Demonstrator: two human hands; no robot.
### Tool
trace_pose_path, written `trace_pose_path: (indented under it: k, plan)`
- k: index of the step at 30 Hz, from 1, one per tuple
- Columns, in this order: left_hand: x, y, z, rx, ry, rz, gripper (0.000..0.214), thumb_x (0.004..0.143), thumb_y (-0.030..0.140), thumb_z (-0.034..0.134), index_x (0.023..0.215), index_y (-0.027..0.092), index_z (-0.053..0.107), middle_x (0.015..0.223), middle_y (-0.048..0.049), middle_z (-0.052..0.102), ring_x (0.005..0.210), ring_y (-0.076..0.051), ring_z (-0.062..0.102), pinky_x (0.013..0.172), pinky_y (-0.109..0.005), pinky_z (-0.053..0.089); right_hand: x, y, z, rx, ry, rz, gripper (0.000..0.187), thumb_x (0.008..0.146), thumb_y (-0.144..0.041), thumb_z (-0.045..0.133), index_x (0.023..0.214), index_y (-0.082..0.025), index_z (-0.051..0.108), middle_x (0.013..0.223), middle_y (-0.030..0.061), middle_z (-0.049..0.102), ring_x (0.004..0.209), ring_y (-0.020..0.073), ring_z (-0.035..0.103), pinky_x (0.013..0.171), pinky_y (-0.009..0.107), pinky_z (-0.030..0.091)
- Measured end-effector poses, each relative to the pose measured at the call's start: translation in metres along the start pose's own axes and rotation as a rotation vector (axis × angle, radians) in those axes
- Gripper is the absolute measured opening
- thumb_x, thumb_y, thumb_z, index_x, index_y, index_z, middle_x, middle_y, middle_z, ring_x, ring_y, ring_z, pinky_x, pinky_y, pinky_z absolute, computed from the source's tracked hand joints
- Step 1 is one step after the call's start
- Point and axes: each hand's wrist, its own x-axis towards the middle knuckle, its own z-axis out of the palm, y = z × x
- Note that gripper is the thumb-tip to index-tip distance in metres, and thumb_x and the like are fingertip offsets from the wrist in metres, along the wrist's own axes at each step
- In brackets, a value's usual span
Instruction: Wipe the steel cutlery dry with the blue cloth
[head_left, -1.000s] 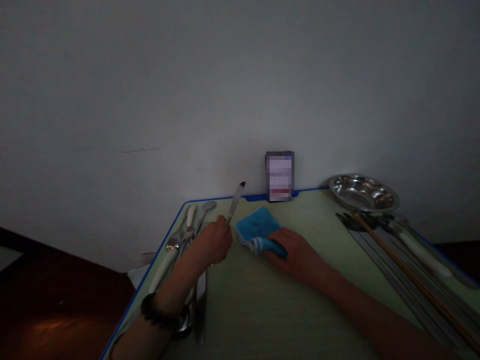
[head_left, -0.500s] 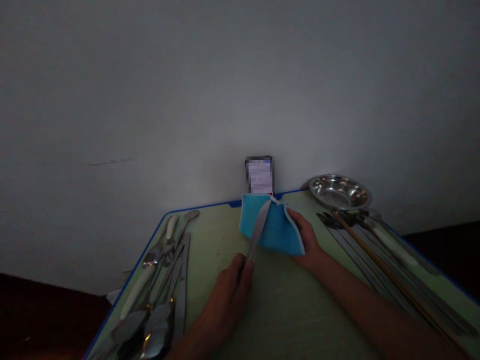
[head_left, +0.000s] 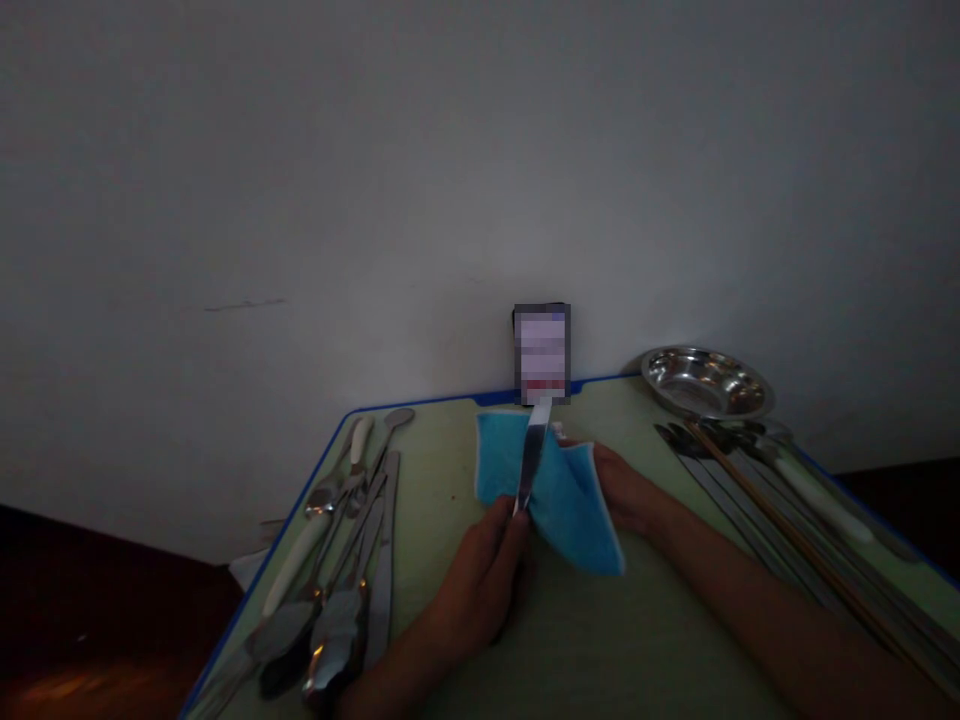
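Over the middle of the green table my left hand (head_left: 484,570) grips a table knife (head_left: 534,450) by its handle, the blade pointing up and away from me. A blue cloth (head_left: 577,510) with white edging hangs just behind and to the right of the blade. My right hand (head_left: 619,485) is closed on the cloth from its far right side, its fingers mostly hidden behind the fabric. The knife overlaps the cloth in view; whether they touch I cannot tell.
Spoons, knives and other cutlery (head_left: 352,540) lie along the table's left side. To the right are more knives, chopsticks (head_left: 787,540) and a shiny metal bowl (head_left: 705,385). A phone (head_left: 541,350) with a blurred screen leans on the wall behind the blue-edged table (head_left: 420,580).
The cloth has come lower and its right corner hangs further down. The knife stands steeper, its blade now in front of the cloth's middle. The whole view has shifted slightly.
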Motion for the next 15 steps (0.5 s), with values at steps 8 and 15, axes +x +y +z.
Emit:
trace_pose_path:
  k: [8, 15]
  plan:
    - [0.001, -0.003, 0.001, -0.009, 0.01, -0.022, 0.028, 0.09, 0.044, 0.031, 0.084, 0.02, 0.043, 0.05, 0.0078, 0.046, 0.036, -0.007, 0.04, 0.035, -0.017, 0.033, 0.001, -0.003, -0.003, 0.196, 0.023, 0.156, 0.028, 0.084, -0.029, 0.041, 0.082, -0.013, 0.064, 0.077, 0.0071, 0.069, 0.078, 0.0184, 0.066, 0.084, 0.038, 0.045]
    - [0.0, -0.002, 0.0, -0.04, -0.027, -0.025, 0.031, 0.09, 0.044, 0.03, 0.076, 0.019, 0.042, 0.049, 0.0074, 0.045, 0.034, -0.006, 0.038, 0.032, -0.015, 0.029, 0.002, -0.013, -0.004, 0.31, -0.083, 0.273, 0.049, 0.088, -0.044, 0.025, 0.09, -0.014, 0.064, 0.085, 0.0083, 0.069, 0.083, 0.0189, 0.065, 0.085, 0.04, 0.044]
